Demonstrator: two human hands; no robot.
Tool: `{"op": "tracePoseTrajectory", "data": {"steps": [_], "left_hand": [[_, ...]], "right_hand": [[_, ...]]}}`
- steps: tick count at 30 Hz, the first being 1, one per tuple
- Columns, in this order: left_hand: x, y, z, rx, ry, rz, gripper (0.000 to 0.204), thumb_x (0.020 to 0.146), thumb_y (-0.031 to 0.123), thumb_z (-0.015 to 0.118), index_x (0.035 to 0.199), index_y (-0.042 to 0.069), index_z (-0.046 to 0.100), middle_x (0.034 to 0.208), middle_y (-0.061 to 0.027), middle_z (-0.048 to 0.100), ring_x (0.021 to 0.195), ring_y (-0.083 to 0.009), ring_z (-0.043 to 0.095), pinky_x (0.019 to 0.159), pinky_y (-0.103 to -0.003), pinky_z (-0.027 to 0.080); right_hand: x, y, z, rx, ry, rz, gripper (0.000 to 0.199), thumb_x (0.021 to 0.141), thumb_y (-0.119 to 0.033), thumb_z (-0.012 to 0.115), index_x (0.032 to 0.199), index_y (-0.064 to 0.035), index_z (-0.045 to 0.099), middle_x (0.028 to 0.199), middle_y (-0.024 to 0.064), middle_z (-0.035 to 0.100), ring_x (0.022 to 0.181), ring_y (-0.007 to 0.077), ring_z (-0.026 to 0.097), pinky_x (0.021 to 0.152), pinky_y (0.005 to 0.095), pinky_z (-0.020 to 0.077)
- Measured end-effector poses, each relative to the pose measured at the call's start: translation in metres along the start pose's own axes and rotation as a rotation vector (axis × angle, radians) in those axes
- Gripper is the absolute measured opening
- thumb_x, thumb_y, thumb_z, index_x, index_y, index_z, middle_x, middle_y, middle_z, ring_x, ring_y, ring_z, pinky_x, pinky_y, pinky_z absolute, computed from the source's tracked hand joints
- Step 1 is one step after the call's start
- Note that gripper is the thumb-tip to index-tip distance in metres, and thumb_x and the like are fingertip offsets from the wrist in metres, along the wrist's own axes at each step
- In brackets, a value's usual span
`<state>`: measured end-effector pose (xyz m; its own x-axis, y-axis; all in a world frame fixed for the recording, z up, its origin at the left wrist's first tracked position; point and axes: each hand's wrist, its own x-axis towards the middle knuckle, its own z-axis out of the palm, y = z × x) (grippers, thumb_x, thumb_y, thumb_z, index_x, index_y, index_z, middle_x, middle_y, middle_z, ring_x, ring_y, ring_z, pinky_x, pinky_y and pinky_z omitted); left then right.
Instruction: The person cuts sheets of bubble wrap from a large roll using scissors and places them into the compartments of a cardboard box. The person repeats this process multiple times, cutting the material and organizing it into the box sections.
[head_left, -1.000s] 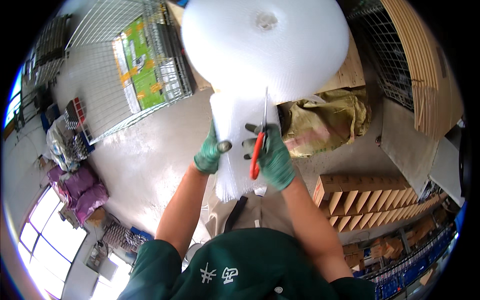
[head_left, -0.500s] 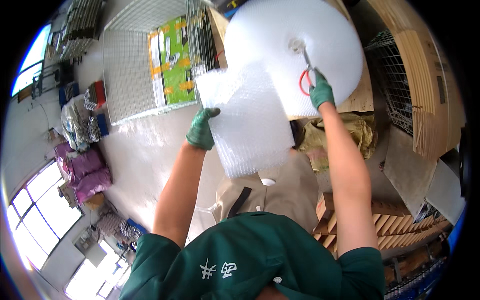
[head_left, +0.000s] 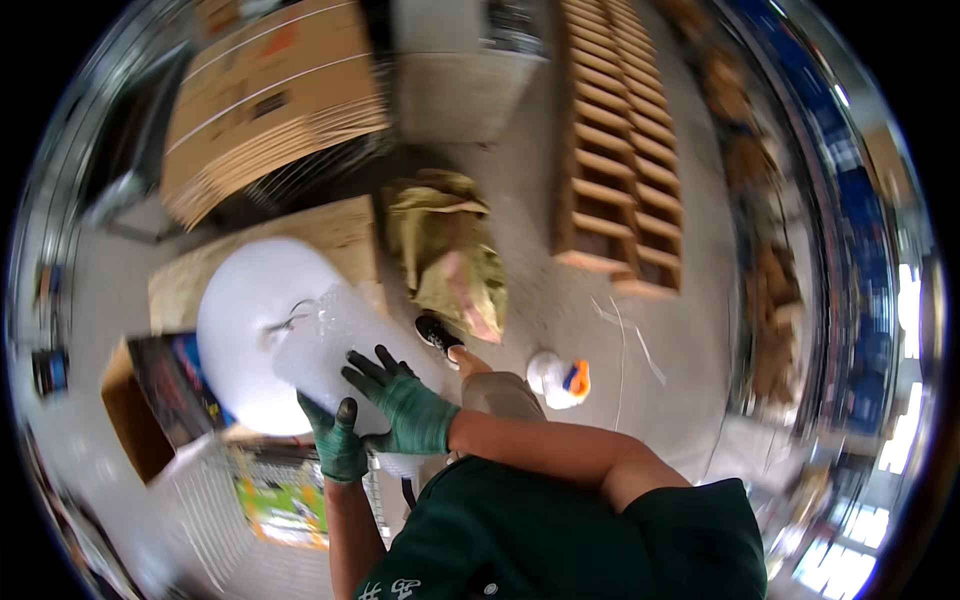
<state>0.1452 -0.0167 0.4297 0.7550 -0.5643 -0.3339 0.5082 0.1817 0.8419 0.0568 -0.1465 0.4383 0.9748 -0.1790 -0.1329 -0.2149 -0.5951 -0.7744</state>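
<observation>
A big white roll of bubble wrap [head_left: 245, 340] lies flat on a wooden board, with a cut sheet of bubble wrap [head_left: 345, 330] over its near right side. My left hand [head_left: 338, 440], in a green glove with dark fingertips, grips the sheet's near edge, thumb on top. Just beside it, my gloved right hand [head_left: 408, 408] is laid on the sheet with fingers spread. Close to the roll's centre rest what look like the scissors [head_left: 287, 323], blurred and partly covered by the sheet.
The wooden board [head_left: 335, 225] juts out behind the roll. Beyond are stacked flat cardboard [head_left: 270, 100] and a yellowish woven sack [head_left: 440, 240]. A wooden rack [head_left: 600, 190] stands right of them. A wire cage [head_left: 210, 510] is near left; a white bundle [head_left: 555, 378] sits on the floor.
My view has swung to the right. My right hand has let go of the scissors and come across to the sheet beside my left hand. The sheet now lies over the roll.
</observation>
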Motion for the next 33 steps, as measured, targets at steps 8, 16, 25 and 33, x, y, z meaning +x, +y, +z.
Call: {"op": "tracePoseTrajectory", "data": {"steps": [8,16,25,33], "left_hand": [[-0.031,-0.074,0.104,0.196,-0.678,-0.245,0.088,0.096,0.027,0.069,0.162,0.016,0.012,0.16,-0.013,0.031,0.143,-0.0309,0.037,0.116,-0.044,0.036],[-0.144,-0.113,0.272,0.371,-1.051,-0.2,0.112,0.078,0.013,0.088,0.161,0.014,0.014,0.155,-0.0087,0.036,0.138,-0.0257,0.041,0.111,-0.041,0.041],[-0.317,-0.234,0.406,0.503,-1.214,-0.104,0.105,0.081,0.015,0.085,0.16,0.009,0.016,0.151,-0.0119,0.04,0.136,-0.0262,0.045,0.113,-0.042,0.039],[-0.426,-0.327,0.524,0.575,-1.321,-0.079,0.097,0.087,0.016,0.077,0.16,0.005,0.013,0.152,-0.0134,0.039,0.138,-0.0255,0.042,0.115,-0.04,0.036]], "right_hand": [[-0.188,0.019,-0.042,0.302,0.658,0.328,0.106,0.081,-0.033,0.082,0.16,-0.0052,0.018,0.16,0.0238,0.031,0.148,0.0389,0.032,0.122,0.0492,0.0254],[-0.375,0.047,-0.051,1.099,1.068,0.194,0.077,0.098,-0.008,0.066,0.158,0.0038,0.02,0.158,0.0126,0.034,0.145,0.0198,0.033,0.119,0.0356,0.0269],[-0.614,0.093,-0.078,0.914,1.287,0.25,0.063,0.101,-0.012,0.064,0.155,0.001,0.035,0.122,0.0042,0.054,0.114,0.0151,0.05,0.103,0.0287,0.039],[-0.778,0.164,-0.124,0.77,1.38,0.276,0.056,0.103,-0.019,0.063,0.152,-0.0023,0.042,0.112,-0.0018,0.057,0.103,0.0071,0.05,0.097,0.0236,0.0428]]}}
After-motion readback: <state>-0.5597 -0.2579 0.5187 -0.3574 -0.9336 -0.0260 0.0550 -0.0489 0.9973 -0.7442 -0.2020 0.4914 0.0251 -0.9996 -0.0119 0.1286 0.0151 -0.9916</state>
